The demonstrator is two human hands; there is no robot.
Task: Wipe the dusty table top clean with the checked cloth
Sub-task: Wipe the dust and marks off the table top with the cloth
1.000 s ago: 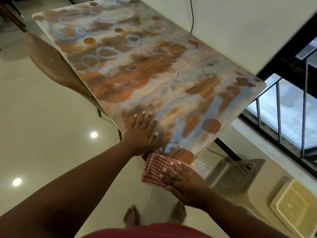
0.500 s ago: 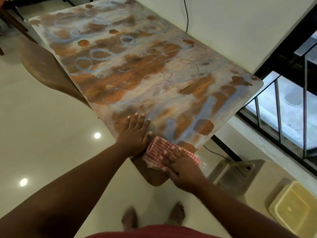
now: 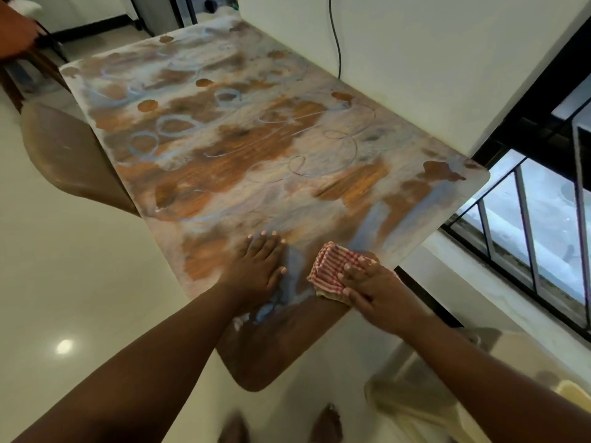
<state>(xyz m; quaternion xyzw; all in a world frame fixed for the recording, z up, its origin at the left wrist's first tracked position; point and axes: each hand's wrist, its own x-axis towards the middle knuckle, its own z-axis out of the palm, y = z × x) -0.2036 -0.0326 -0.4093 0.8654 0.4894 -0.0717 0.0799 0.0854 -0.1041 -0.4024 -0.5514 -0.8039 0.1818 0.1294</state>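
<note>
Right hand (image 3: 372,284) lay on the folded checked cloth (image 3: 332,270), fingers nearly straight and close together, pressing it flat on the table (image 3: 256,155) near its near edge; we could not see the palm side, and the hand covered the cloth's right part. Our left hand (image 3: 259,270) rested flat on the table just beside the cloth, fingers straight and together, thumb out toward it, holding nothing.

We counted two hands, one cloth and one table. Pale dust covered most of the top, with brown wood showing in patches, rings and curling lines; a darker wiped band lay along the near edge under our forearms. Two chairs stood tucked at the table: one (image 3: 70,155) at its left side, one (image 3: 275,353) at the near end, both partly hidden under the top. Our two feet (image 3: 326,423) were blurred and cut off at the bottom edge. A cable (image 3: 335,43) hung down the wall (image 3: 415,59) behind the table. At the top left corner another person's arm (image 3: 14,36) was cut off by the frame. A pale container (image 3: 572,391) at the lower right was mostly hidden by our right arm.
</note>
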